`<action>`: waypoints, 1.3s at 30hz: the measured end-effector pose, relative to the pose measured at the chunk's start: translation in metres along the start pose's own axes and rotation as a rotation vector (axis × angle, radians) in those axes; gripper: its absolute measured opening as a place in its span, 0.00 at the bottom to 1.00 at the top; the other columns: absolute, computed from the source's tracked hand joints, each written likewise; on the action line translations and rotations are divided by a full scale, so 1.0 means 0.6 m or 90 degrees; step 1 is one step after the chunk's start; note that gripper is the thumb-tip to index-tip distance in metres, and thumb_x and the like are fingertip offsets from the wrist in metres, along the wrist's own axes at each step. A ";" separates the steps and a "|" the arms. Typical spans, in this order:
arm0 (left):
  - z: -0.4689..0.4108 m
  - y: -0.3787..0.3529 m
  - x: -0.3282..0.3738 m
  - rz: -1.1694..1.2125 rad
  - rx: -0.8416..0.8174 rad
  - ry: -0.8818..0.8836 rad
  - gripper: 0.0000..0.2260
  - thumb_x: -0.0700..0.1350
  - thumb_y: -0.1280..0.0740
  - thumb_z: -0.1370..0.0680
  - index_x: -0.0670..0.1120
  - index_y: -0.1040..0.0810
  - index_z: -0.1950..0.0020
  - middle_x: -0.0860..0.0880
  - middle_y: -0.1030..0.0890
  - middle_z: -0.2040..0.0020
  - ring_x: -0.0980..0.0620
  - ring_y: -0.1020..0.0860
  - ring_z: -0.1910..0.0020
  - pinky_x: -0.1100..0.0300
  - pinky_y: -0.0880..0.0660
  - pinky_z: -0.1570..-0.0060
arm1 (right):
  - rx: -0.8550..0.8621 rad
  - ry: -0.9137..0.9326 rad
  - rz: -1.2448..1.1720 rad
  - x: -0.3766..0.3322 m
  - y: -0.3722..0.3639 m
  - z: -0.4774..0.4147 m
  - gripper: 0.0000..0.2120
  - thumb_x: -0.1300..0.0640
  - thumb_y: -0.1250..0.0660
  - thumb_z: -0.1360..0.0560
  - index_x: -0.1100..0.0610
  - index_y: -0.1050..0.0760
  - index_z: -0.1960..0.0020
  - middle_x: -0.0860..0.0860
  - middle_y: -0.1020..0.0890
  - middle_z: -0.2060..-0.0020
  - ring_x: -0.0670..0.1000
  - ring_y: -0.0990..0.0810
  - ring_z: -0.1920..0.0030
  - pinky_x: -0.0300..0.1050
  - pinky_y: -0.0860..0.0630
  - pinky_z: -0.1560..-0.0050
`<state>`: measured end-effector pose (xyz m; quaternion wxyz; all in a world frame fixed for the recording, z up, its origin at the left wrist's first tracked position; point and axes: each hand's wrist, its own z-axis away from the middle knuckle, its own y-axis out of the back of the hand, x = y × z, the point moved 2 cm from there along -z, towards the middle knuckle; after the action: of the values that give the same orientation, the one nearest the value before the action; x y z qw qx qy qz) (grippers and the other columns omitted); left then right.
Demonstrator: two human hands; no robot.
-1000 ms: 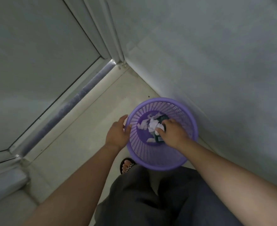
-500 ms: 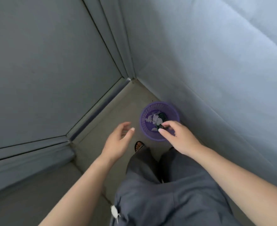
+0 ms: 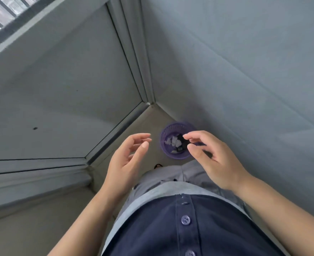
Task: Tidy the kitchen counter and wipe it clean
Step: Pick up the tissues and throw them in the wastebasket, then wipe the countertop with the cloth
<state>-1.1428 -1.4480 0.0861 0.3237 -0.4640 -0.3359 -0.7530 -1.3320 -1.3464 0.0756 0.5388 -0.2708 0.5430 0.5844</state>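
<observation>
A small purple mesh waste basket stands on the floor in a corner, far below me. White crumpled paper and a dark wrapper lie inside it. My left hand is raised in front of my waist, fingers spread and curled, holding nothing. My right hand hovers over the basket's right rim in the view, thumb and fingertips close together but with nothing between them. It hides part of the rim.
Grey walls meet in the corner behind the basket, with a door frame on the left. A raised ledge runs along the left. My grey trousers and dark buttoned shirt fill the bottom. A window grille shows top left.
I have stood up: the basket has shrunk away below. My right hand left the rubbish in the basket and both hands rose to waist height, empty.
</observation>
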 end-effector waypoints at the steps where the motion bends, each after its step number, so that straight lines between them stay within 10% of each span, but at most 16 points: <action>1: 0.015 0.001 -0.003 0.006 0.004 0.000 0.11 0.50 0.40 0.25 0.54 0.22 0.46 0.55 0.18 0.50 0.57 0.22 0.47 0.70 0.29 0.51 | -0.004 0.003 0.003 0.000 0.000 0.013 0.18 0.40 0.43 0.27 0.46 0.27 0.42 0.37 0.23 0.47 0.42 0.26 0.42 0.39 0.28 0.43; 27: 0.543 -0.333 -0.128 0.217 0.677 0.238 0.10 0.52 0.39 0.26 0.54 0.22 0.48 0.56 0.19 0.51 0.56 0.21 0.51 0.69 0.27 0.51 | -0.629 0.286 0.204 0.083 -0.039 0.240 0.13 0.44 0.40 0.25 0.49 0.26 0.46 0.41 0.24 0.49 0.40 0.26 0.47 0.28 0.33 0.49; 39: 0.789 -0.426 -0.209 0.368 0.920 0.278 0.09 0.55 0.38 0.27 0.59 0.22 0.50 0.59 0.19 0.50 0.56 0.21 0.48 0.63 0.27 0.46 | -0.902 0.459 0.318 0.060 -0.196 0.466 0.19 0.37 0.44 0.27 0.49 0.27 0.45 0.38 0.25 0.48 0.40 0.26 0.45 0.38 0.29 0.45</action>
<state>-1.0738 -0.8999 0.0813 0.7839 -0.0509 -0.5357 -0.3098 -1.1582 -1.0953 0.0765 -0.1114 -0.5879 0.2300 0.7675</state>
